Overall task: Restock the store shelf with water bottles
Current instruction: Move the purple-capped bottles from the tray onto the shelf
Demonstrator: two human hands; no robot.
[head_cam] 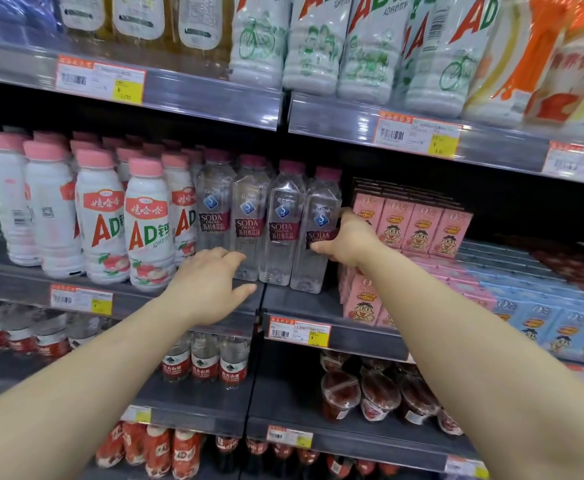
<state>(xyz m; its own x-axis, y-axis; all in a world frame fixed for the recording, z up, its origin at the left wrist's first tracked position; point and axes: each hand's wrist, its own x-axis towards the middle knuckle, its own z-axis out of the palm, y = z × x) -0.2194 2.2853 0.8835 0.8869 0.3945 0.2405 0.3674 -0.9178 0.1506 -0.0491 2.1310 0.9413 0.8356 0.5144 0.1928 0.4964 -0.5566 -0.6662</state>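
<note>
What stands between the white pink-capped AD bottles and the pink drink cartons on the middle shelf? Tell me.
In the head view, four clear square soda water bottles with maroon caps; the right hand grips the rightmost.

On the grey metal middle shelf, four clear square soda-water bottles with maroon caps stand in a row, white pink-capped milk-drink bottles to their left and pink drink cartons to their right. Red-labelled clear water bottles stand one shelf below.
</note>
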